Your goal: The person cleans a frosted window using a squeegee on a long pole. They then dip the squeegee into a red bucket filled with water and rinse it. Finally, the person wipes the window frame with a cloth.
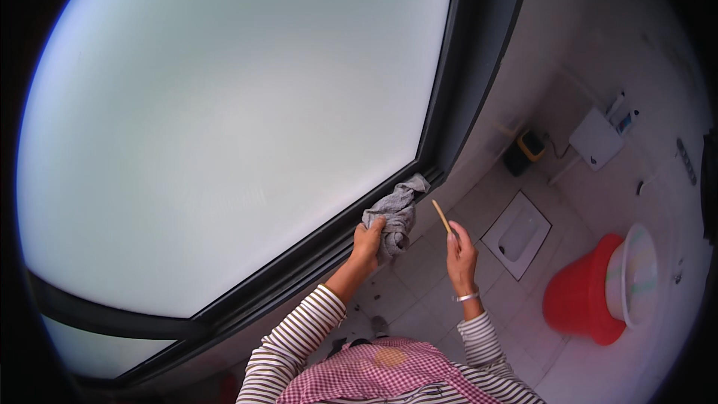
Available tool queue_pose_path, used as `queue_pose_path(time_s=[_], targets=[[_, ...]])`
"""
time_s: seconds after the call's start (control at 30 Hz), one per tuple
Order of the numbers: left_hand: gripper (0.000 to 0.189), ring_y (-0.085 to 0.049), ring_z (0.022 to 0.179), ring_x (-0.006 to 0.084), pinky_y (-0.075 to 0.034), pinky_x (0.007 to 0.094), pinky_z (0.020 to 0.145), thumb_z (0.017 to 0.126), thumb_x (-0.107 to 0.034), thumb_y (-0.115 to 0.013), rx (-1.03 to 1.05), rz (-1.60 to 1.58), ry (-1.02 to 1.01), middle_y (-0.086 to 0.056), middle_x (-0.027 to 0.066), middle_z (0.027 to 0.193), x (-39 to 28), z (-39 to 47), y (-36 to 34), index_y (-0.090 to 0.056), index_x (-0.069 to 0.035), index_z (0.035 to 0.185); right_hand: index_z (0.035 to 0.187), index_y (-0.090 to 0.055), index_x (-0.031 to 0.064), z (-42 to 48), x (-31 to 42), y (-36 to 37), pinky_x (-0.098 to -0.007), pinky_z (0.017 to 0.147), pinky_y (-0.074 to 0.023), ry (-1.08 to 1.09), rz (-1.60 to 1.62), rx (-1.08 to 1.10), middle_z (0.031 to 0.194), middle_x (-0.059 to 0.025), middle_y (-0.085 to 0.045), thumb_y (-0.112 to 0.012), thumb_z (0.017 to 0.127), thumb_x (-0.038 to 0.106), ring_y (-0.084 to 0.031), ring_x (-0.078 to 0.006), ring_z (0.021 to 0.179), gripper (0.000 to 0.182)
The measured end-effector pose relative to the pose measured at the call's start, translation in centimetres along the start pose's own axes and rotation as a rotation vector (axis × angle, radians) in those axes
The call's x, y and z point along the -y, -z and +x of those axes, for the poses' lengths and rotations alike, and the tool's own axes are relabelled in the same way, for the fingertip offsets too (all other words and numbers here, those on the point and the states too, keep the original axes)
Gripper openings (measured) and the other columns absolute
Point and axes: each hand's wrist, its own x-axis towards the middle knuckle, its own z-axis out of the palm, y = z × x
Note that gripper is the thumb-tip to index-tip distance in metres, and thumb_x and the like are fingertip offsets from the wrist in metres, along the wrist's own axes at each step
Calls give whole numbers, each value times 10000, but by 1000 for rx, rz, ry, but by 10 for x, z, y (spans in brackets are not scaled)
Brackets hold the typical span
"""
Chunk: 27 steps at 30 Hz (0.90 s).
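Note:
My left hand (pixel 368 241) is closed on a bunched grey cloth (pixel 395 216). The cloth lies against the dark window frame (pixel 314 238) near its lower right corner, and its far end reaches onto the track. To the right of the cloth, my right hand (pixel 462 251) holds a thin, light-coloured stick (pixel 441 215) between thumb and fingers. The stick's free end points up and left, apart from the cloth and the frame. Beyond the frame stands a large frosted glass pane (pixel 252 123).
A squat toilet (pixel 517 234) is set in the tiled floor (pixel 418 269). At the right are a red bucket (pixel 578 292) and a pale plastic basin (pixel 639 275). A white cistern (pixel 597 138) hangs on the wall, near a black and yellow bin (pixel 524 151).

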Motion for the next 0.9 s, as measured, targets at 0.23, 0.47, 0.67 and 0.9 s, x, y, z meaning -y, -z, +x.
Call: queue_pose_path(time_s=[0.23,0.47,0.67,0.9], targets=[[526,-546,858,167,-457,301,750,712,-208,-658,76,224,-160,-527,136,1003,-7,-13,4,-398,54,1087,959,-567,78,29,30,-21,-391,558,-454,166,-326,210,717,-167,-587,-498,810,156,-572,-346,652,181],[611,-529,910,159,-413,263,802,705,-175,-660,319,569,-362,-539,119,1042,-5,-17,-10,-383,13,1216,1056,-563,157,69,26,-38,-435,589,-463,86,-648,192,708,-151,-609,-512,764,115,-588,-341,662,299],[609,-503,1034,293,-381,306,872,689,-170,-607,282,765,-473,-498,232,1122,-12,-11,-64,-375,22,1219,1002,-591,137,110,4,-12,-435,619,-463,165,-822,119,695,-182,-600,-491,733,67,-588,-354,664,296],[527,-529,999,239,-392,289,857,740,-153,-582,194,597,-347,-530,194,1101,20,7,-45,-400,34,1198,812,-590,51,98,75,-11,-424,622,-461,200,-974,190,685,-179,-594,-497,755,98,-587,-349,682,119]])
